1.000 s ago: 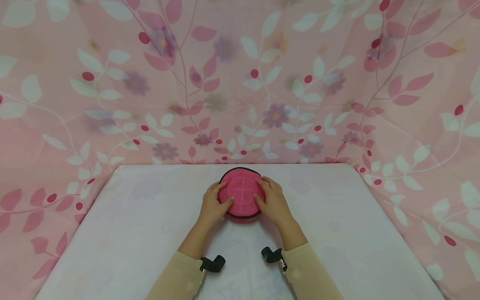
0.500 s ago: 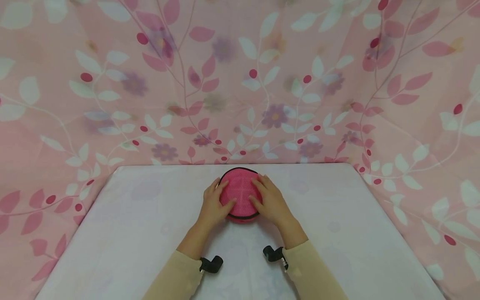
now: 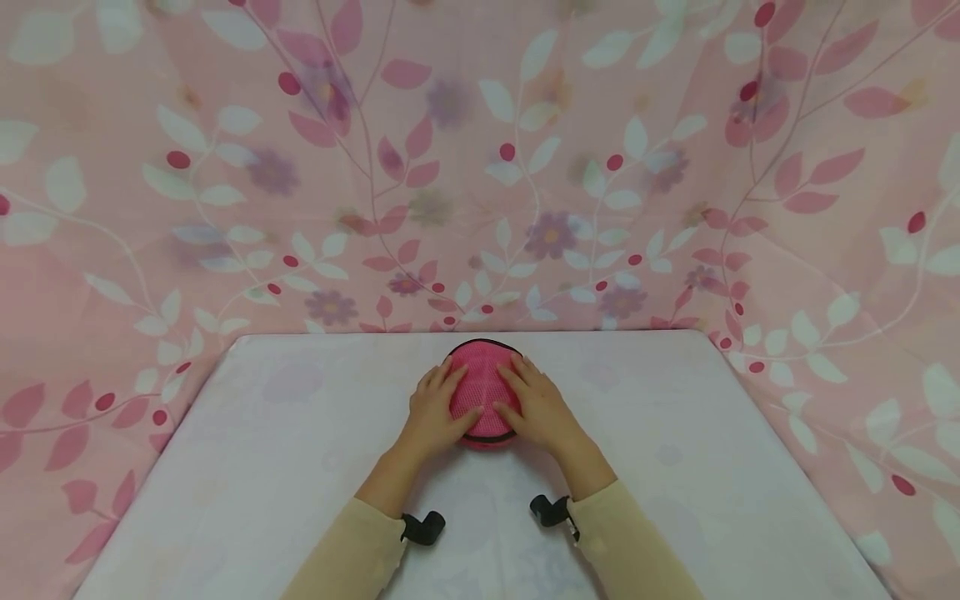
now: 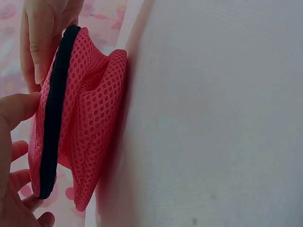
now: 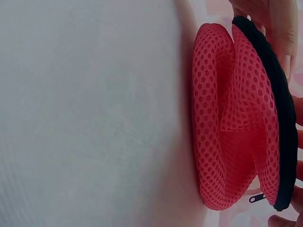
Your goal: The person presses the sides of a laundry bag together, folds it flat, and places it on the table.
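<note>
A round pink mesh laundry bag [image 3: 486, 379] with a black zipper round its edge stands at the table's far middle. My left hand [image 3: 435, 412] grips its left side and my right hand [image 3: 547, 412] its right, both thumbs on the top panel and close together. The left wrist view has the bag [image 4: 92, 118] side on, its soft lower part folded inward under the zipper [image 4: 54, 113]. From the right wrist, a small zipper pull [image 5: 257, 198] hangs beside the bag [image 5: 208, 118]. Some fingertips are hidden behind the rim.
The table [image 3: 262, 467] wears a white cloth, and its far edge lies just behind the bag. Floral pink curtains [image 3: 480, 167] surround it at the back and sides. A black wrist camera [image 3: 424, 528] sits on the left sleeve, another [image 3: 550, 510] on the right.
Both hands have moved inward over the bag, so the thumbs are nearer each other and less of its top shows. The bag stays in about the same place.
</note>
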### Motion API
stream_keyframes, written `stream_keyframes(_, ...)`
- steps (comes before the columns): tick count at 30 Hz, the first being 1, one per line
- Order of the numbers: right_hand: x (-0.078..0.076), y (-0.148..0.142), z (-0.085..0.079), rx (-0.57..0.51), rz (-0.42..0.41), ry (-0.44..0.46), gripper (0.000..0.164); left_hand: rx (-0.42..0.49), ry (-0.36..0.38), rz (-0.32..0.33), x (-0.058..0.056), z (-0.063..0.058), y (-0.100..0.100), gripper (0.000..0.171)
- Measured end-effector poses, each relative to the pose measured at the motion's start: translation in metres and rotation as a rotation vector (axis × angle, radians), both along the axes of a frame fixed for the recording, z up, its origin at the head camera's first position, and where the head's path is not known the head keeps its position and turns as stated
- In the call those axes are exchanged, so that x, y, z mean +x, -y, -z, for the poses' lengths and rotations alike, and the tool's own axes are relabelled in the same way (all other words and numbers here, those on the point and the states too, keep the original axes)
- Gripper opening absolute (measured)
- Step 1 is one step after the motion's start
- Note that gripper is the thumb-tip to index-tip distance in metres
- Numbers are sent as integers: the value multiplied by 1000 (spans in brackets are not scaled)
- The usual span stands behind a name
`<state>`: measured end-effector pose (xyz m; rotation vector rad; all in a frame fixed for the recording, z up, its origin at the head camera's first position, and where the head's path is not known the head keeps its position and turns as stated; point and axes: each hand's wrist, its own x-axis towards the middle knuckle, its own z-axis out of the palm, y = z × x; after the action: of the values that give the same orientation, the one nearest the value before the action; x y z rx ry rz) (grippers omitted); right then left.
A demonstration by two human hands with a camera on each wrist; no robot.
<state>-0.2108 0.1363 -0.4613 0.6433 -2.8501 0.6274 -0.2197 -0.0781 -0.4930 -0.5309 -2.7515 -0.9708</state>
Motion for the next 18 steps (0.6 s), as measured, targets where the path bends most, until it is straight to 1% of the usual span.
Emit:
stream_keyframes(4,1,1,2,-22,-13,-7,63,-5,2,-4,1,1,0,77)
stream_keyframes(9,1,2,3,-24,-11,15,64,-15,4,-2,2,1,1,76)
stream_keyframes(18,0,1,6,1,-5,48,66,-62,48,-11,3,-1,2,77)
